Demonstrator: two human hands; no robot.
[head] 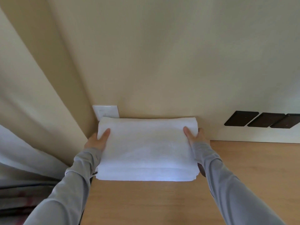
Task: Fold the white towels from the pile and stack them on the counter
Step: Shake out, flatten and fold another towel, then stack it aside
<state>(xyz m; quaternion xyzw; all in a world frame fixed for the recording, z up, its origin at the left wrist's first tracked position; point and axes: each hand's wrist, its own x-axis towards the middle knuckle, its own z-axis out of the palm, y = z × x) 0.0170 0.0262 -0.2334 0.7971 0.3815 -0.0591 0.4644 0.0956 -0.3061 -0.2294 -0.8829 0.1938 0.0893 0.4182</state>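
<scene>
my left hand [97, 141] and right hand [196, 137] each grip one short end of the folded towel [146, 148]. the left thumb [105, 133] lies straight on top of the cloth, pointing toward the wall [162, 62], and the right thumb [188, 132] does the same on its side. the rest of my fingers curl round the ends and under the cloth, so i cannot tell how far they are spread. grey sleeves [227, 184] cover both arms to the wrist. the towel is white and sits at the back left corner of the counter [162, 203], close against the wall. whether its full weight is on the wood i cannot tell. its long axis runs left to right, along the wall. a rounded fold faces the wall, and the layered edges face me at the near side. the far left corner covers the bottom of a white plate [106, 111] on the wall. faint marks on that plate are too blurred to read. three dark blocks [241, 118] sit in a row on the wall well off to the right, and a pale curtain [32, 98] hangs at the left.
</scene>
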